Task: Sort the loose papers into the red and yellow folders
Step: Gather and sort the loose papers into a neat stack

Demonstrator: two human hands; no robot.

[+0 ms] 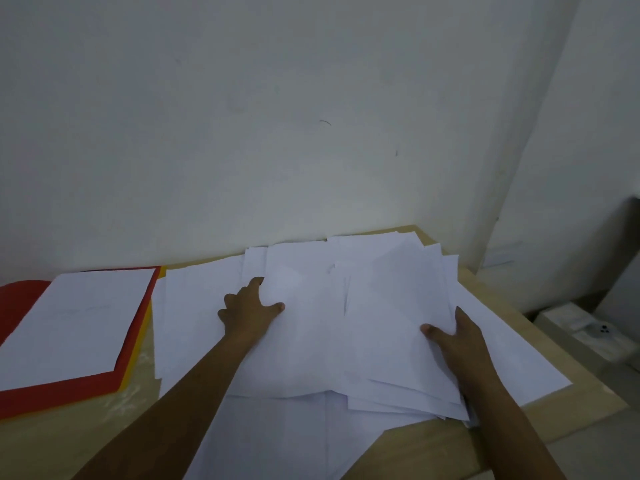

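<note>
Standing beside the table (pixel 478 434), I would say the sorting has barely begun. The biggest thing on the pale wooden top is the heap of loose papers (pixel 311 341), white sheets spread thick and crooked from the middle across to the right edge and back to the wall, some hanging over the near edge. That heap looks close to untouched, so nearly all the work is left.

At the left lies the red folder (pixel 69 393), flat, with one white sheet (pixel 79 323) resting squarely on it; faint marks show on that page, too dim to read. Whether more pages lie under it I cannot tell. A narrow strip of the yellow folder (pixel 138 348) peeps out along the red one's right edge, so it sits beneath, and no paper can be seen in it.

The left hand (pixel 247 315) rests flat on the middle of the heap, fingers (pixel 254 284) spread wide, holding nothing and pressing the sheets down. The right hand (pixel 457 341) has hold of the right side of a fanned bundle of sheets (pixel 398 323), thumb on top, the other fingers hidden under the paper. My guess is a batch is about to be lifted off for sorting.
</note>
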